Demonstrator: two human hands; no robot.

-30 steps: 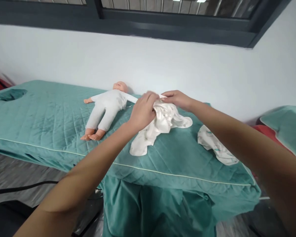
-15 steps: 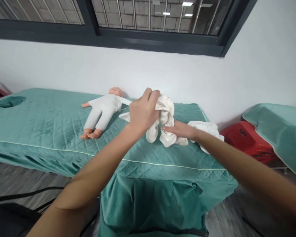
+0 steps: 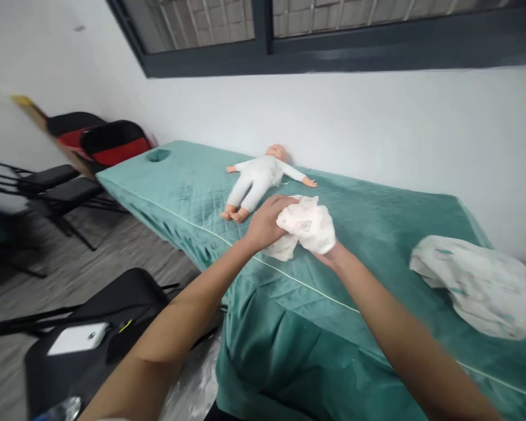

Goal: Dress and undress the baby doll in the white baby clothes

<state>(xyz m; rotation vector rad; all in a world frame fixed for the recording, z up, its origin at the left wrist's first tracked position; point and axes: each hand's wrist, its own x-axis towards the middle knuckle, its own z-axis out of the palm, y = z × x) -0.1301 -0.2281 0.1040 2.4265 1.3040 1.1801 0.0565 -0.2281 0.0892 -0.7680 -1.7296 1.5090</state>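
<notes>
A bunched white cloth (image 3: 309,225) with a faint print, its exact kind unclear, is between my hands over the front part of the green bed. My left hand (image 3: 269,222) is closed on its left side, fingers curled over the top edge. At its lower right, my right hand (image 3: 332,255) is under the cloth, which covers the fingers. Beyond my hands a baby doll (image 3: 258,175) in a white long-sleeved suit lies on its back, arms spread, head toward the wall.
The quilted green bed (image 3: 377,216) runs along the wall below a window. A second white printed cloth (image 3: 482,283) lies crumpled at its right. Black-and-red chairs (image 3: 118,143) stand past the far left end. A black seat (image 3: 127,304) holding a white phone (image 3: 78,339) is at lower left.
My view has swung left, bringing chairs and the black seat into sight. The cloth has been gathered into a bunch, and my right hand has gone from its outside to underneath it.
</notes>
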